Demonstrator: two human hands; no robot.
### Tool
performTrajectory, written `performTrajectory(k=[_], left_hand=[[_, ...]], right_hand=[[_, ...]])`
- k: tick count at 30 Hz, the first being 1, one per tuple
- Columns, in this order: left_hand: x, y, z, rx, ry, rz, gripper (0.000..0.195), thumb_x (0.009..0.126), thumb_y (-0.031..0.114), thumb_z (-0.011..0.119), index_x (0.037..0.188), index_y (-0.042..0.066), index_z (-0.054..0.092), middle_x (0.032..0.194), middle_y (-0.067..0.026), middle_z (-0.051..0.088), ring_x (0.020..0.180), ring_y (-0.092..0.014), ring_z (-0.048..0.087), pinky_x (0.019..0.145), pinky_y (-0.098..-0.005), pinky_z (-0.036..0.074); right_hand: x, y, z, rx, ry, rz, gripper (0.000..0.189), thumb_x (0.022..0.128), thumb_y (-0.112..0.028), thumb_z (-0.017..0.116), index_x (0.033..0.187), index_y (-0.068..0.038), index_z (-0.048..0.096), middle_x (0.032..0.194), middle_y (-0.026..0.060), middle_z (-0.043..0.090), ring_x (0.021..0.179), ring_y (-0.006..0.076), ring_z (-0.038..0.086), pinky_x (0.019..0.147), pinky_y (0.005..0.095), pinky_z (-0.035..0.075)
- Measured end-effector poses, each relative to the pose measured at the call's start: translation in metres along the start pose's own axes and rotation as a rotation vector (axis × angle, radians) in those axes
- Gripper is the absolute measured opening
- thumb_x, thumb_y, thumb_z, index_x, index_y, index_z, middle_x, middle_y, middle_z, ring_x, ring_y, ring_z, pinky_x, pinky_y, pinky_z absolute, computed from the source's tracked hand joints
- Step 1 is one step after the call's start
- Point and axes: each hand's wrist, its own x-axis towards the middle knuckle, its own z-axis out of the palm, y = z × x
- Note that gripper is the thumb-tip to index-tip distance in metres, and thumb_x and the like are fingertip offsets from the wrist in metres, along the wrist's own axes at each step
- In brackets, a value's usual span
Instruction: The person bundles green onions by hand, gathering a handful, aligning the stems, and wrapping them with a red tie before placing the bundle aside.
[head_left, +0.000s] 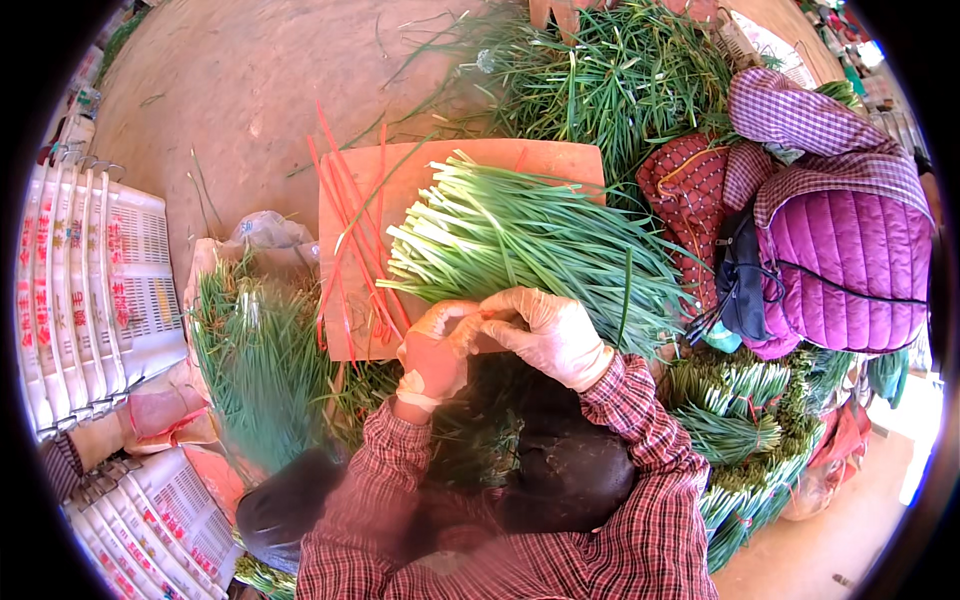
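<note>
My left hand (435, 356) and my right hand (551, 334), both in pale thin gloves, meet at the fingertips over the front edge of a wooden board (457, 154). Their fingers are curled and pinched. Whether anything small sits between them cannot be made out. Just beyond the hands, a loose heap of garlic chives (517, 232) lies across the board, pale cut ends to the left and green tips to the right. Several red tie strips (352, 217) are strewn over the board's left side, and a single green leaf crosses them.
A large pile of loose chives (600, 82) covers the floor beyond the board. More chives (259, 367) stand at the left, near stacked white plastic crates (97, 285). Tied bundles (731, 435) are stacked at the right. A person in a purple quilted vest (847, 270) sits close by.
</note>
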Motion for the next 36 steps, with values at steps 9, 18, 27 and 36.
performTrajectory(k=[9,18,27,36], left_hand=[[0.005,0.0,0.007,-0.327,0.02,-0.055,0.016,0.098,0.007,0.071,0.111,-0.002,0.07,0.099,-0.0086,0.074,0.071,-0.009,0.062,0.061,-0.0225,0.051],[0.004,0.003,0.007,-0.197,0.02,-0.098,0.019,0.096,0.009,0.075,0.113,0.0,0.071,0.104,-0.0067,0.073,0.086,-0.01,0.065,0.068,-0.024,0.053],[0.001,0.0,0.01,-0.112,0.009,-0.006,0.02,0.092,0.008,0.079,0.11,0.003,0.072,0.097,-0.0029,0.073,0.083,-0.009,0.065,0.067,-0.0233,0.053],[0.006,-0.004,0.006,0.421,-0.015,0.334,0.014,0.088,0.002,0.077,0.099,0.005,0.07,0.083,0.0009,0.065,0.071,-0.005,0.057,0.063,-0.0238,0.047]], right_hand=[[0.002,0.02,0.01,0.055,0.188,-0.122,0.05,0.085,0.003,0.076,0.131,-0.012,0.066,0.102,0.0079,0.074,0.091,0.019,0.073,0.082,0.0319,0.059],[0.007,0.022,0.015,0.029,0.151,-0.092,0.042,0.089,-0.006,0.075,0.13,-0.013,0.067,0.102,0.0062,0.076,0.092,0.0203,0.074,0.082,0.0315,0.059],[0.007,0.025,0.015,-0.201,0.192,-0.24,0.033,0.09,-0.007,0.07,0.123,-0.01,0.07,0.103,0.0121,0.075,0.09,0.0268,0.074,0.08,0.0352,0.059],[0.007,0.004,0.009,-0.714,0.057,-0.402,0.029,0.084,-0.012,0.07,0.113,-0.011,0.07,0.081,0.0105,0.067,0.071,0.0311,0.07,0.062,0.0419,0.055]])
